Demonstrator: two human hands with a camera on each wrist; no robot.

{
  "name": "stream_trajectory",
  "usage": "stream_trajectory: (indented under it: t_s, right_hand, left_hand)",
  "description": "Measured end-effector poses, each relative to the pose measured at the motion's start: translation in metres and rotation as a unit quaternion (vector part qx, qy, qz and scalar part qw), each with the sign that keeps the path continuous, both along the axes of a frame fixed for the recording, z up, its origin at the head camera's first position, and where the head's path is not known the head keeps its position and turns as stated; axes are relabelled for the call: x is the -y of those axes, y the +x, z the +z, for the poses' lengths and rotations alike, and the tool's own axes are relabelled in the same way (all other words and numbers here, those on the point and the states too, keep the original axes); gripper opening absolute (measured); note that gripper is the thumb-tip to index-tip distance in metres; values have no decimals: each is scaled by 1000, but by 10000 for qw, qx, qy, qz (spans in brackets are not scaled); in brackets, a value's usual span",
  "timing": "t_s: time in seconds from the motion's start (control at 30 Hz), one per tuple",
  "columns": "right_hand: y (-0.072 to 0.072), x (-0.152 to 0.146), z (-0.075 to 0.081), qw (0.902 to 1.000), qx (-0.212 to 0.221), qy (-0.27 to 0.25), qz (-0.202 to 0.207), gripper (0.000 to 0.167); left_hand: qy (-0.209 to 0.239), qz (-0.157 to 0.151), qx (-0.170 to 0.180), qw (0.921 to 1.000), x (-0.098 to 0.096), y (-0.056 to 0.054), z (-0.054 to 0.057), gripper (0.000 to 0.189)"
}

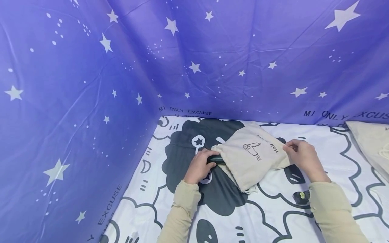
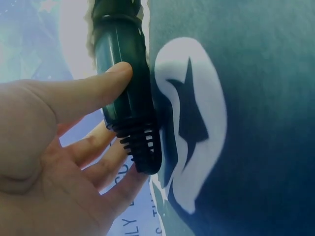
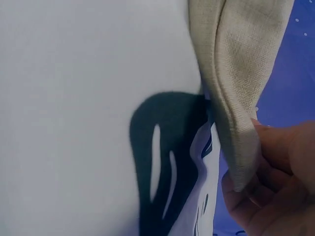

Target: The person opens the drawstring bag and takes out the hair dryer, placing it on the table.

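A cream cloth drawstring bag (image 1: 243,168), printed with "Hair dryer" and a small drawing, lies slanted on the sheep-patterned cloth. Out of its mouth, on the left, comes the dark handle of a hair dryer (image 1: 215,159); the rest is hidden inside the bag. My left hand (image 1: 199,166) holds this handle, thumb on one side and fingers behind. The left wrist view shows the handle's ribbed cord guard (image 2: 142,147) at its end. With thumb and fingertips, my right hand (image 1: 305,158) pinches the closed-end corner of the bag (image 3: 241,147).
Another cream cloth bag (image 1: 372,145) lies at the right edge. Close to the right sleeve is a small black object (image 1: 299,198) with a yellow-green patch. Purple star-printed curtains (image 1: 212,77) hang behind and along the left of the patterned cloth (image 1: 170,209).
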State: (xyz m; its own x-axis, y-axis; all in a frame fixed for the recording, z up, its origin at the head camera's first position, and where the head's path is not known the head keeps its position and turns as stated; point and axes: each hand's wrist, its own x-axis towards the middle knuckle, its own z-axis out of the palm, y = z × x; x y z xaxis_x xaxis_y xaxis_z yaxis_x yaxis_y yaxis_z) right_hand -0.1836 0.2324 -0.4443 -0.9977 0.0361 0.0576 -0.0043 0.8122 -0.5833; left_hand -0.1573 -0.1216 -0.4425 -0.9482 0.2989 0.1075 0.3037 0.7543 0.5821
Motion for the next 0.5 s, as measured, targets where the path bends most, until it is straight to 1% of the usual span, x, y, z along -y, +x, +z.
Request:
stream_trajectory:
  t_s: [0.13, 0.27, 0.4, 0.5]
  right_hand:
    - [2, -3, 0, 9999, -63, 6, -97, 25]
    - [2, -5, 2, 9999, -91, -50, 0, 29]
    - [-1, -6, 4, 9996, -156, -186, 106, 38]
    - [-4, -5, 4, 9995, -98, -239, 165, 41]
  left_hand:
    - [120, 14, 152, 9998, 3, -1, 0, 33]
    - [231, 65, 274, 9993, 5, -2, 1, 33]
    - [155, -33, 162, 9997, 3, -3, 2, 41]
    - [80, -131, 5, 9999, -1, -3, 3, 45]
